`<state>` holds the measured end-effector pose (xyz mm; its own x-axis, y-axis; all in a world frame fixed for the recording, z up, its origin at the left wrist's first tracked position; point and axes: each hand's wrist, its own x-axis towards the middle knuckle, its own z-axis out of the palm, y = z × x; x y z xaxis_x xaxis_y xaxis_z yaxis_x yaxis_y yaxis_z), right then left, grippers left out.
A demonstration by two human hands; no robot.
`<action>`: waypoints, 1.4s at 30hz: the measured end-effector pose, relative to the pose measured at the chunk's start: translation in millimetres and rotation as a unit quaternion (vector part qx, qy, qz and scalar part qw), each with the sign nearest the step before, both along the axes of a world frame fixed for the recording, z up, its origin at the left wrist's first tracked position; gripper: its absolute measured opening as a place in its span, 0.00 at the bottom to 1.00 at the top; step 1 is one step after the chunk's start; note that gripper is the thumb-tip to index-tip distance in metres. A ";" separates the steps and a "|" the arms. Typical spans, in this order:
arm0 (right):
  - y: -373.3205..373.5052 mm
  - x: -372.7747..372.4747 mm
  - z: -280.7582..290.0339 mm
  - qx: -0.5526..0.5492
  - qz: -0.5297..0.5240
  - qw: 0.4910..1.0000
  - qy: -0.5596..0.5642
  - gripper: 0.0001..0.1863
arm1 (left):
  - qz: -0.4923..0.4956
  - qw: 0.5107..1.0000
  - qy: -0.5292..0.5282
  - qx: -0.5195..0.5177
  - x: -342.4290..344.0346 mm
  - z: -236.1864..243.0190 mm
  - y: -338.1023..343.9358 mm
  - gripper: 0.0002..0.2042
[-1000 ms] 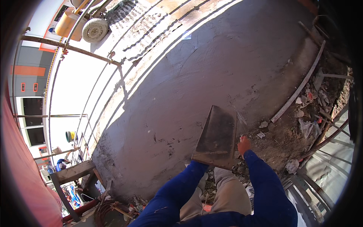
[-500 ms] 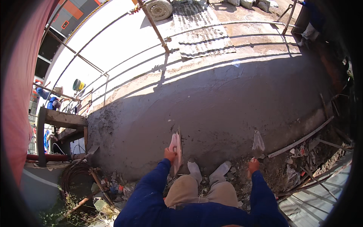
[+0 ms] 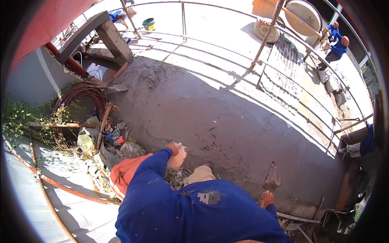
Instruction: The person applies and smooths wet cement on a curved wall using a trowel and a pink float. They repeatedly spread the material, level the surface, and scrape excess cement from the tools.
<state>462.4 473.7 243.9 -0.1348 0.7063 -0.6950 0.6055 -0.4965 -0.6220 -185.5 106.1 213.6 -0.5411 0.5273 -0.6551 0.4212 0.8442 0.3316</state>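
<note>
My left hand (image 3: 173, 149) is closed on a wooden hand float (image 3: 177, 159), held near my knees beside the edge of the wet grey mortar (image 3: 202, 105). The float's pale board is tilted, and its handle is mostly hidden by my fingers. Lower right, my right hand (image 3: 267, 198) grips the handle of a pointed trowel (image 3: 272, 178). The trowel's blade points away from me, over or on the mortar; whether it touches I cannot tell. The mortar surface is smooth in places, with rough marks in the middle and lumps at the far left.
A coil of dark cable (image 3: 77, 97), rubble (image 3: 129, 150) and a wooden stake (image 3: 104, 125) lie to my left. Beyond the mortar run metal railing poles (image 3: 267, 36). Co-workers (image 3: 338, 48) stand near a mixer (image 3: 304, 18); a bucket (image 3: 148, 24) sits at the far side.
My view has turned left and my body leans further forward. The float has come back toward my body and tilted flatter. The trowel remains in my right hand.
</note>
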 end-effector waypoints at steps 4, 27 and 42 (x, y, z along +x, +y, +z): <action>35.2 -48.3 39.4 0.046 -0.015 0.998 0.037 0.11 | 0.056 0.998 -0.023 -0.011 26.3 48.6 -26.5 0.25; 74.3 -101.4 52.5 0.052 0.337 0.940 -0.007 0.13 | 0.281 0.960 -0.019 0.013 136.6 -25.8 -198.0 0.24; 135.7 -48.2 -81.5 0.204 0.757 0.618 -0.065 0.09 | 0.327 0.935 -0.137 -0.003 232.5 35.0 -206.0 0.36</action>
